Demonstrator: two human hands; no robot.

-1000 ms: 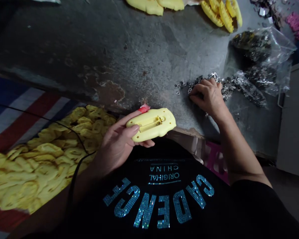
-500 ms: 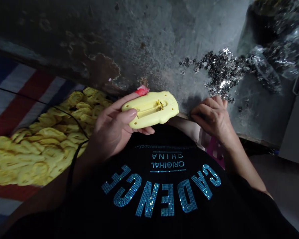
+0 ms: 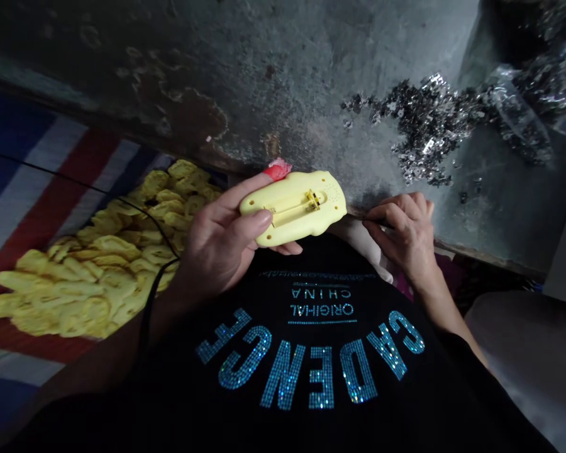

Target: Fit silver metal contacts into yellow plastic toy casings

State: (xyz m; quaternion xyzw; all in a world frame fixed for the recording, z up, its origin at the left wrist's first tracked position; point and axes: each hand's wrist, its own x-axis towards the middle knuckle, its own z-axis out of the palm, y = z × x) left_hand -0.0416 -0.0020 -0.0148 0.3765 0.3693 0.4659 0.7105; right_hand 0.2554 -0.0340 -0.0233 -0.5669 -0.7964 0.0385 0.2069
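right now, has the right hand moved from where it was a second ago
Yes: the right hand has moved off the pile of small metal parts, toward the wearer, to the near edge of the table.

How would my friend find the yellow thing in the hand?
Start at the black shirt with sparkly blue letters. Above the letters in the picture, the person's left hand holds a pale yellow case by one end. Unlike the yellow pieces heaped on the striped sheet, it is held up alone, with an open slot and gold-coloured bits facing the camera.
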